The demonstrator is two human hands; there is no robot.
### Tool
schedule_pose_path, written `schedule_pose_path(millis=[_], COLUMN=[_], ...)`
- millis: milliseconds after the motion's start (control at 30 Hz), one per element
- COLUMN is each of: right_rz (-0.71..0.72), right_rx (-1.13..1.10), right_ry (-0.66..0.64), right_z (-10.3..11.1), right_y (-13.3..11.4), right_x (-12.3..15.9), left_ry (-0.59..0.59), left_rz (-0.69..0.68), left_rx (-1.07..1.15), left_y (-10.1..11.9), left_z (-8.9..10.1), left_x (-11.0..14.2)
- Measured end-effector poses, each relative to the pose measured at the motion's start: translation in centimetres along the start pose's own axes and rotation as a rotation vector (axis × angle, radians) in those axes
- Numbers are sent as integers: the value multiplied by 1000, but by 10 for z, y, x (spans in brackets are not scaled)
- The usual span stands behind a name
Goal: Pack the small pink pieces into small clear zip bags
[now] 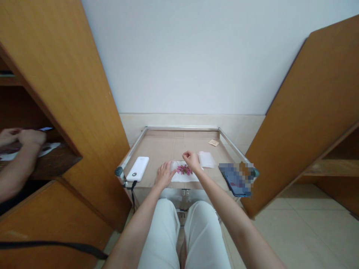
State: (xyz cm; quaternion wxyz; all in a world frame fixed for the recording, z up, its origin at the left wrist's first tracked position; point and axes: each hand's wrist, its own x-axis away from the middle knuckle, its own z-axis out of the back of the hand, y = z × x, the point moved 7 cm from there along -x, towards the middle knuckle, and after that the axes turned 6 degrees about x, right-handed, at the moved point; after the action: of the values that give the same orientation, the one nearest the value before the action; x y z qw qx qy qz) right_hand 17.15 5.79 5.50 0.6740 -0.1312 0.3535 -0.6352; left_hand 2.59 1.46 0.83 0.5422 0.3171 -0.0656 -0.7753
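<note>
Resting the open left grip [165,174] on a white tissue [177,176] in the steel-rimmed tray [182,128], just beside a heap of pink flower buds [184,170]; the right grip [191,160] pinches narrowly above them, its hold hidden

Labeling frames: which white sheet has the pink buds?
The nearer one, under the buds, beside the left hand; the other sheet, farther right, has none.
</note>
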Motion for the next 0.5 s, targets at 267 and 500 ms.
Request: schedule_pose_path(millis=[267,500], right_rz=[88,-65], right_rx=[-230,-255], right_ry=[-269,-204], right_z=[-18,7], right_y=[-29,4], right_x=[16,7], left_ry=[10,4], left_rz=[9,-11], left_rx=[3,5], left_y=[-2,0], left_z=[-2,1], left_x=[0,1])
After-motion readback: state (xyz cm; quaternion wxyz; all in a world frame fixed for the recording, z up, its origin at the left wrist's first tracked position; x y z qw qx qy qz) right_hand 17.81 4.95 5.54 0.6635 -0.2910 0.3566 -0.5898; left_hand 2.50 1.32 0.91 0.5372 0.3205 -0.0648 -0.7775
